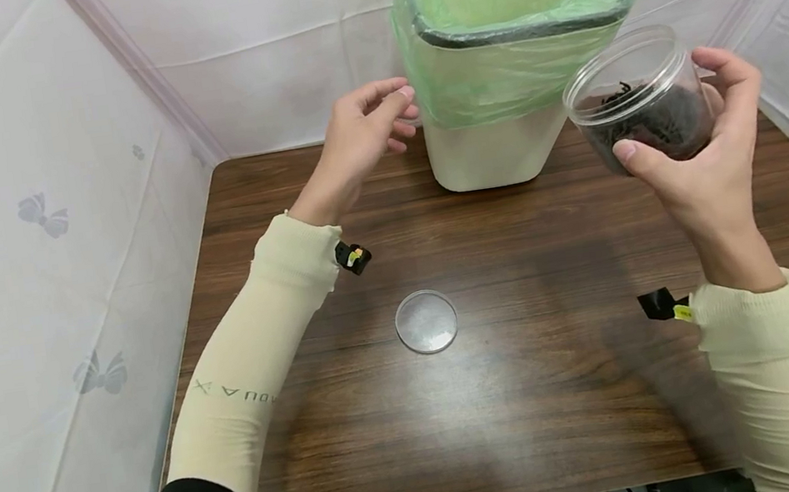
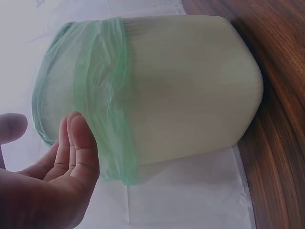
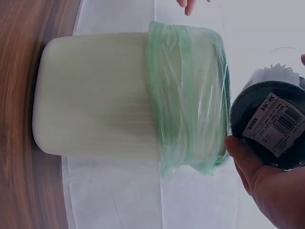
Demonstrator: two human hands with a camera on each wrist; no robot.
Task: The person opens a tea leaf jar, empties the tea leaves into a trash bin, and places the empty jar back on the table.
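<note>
My right hand grips a clear plastic jar that holds dark, shredded bits, and the jar tilts with its open mouth toward the bin. A white barcode label shows on the jar's base in the right wrist view. Just left of the bin my left hand is raised with loosely bent fingers and nothing in them. The cream trash bin stands at the back of the table, lined with a green plastic bag folded over its rim. A round clear lid lies flat on the table.
The dark wood-grain table runs under both arms. White sheeting with faint bow prints hangs at the left, and plain sheeting closes off the back and right. Black items and cables show below the table's front edge.
</note>
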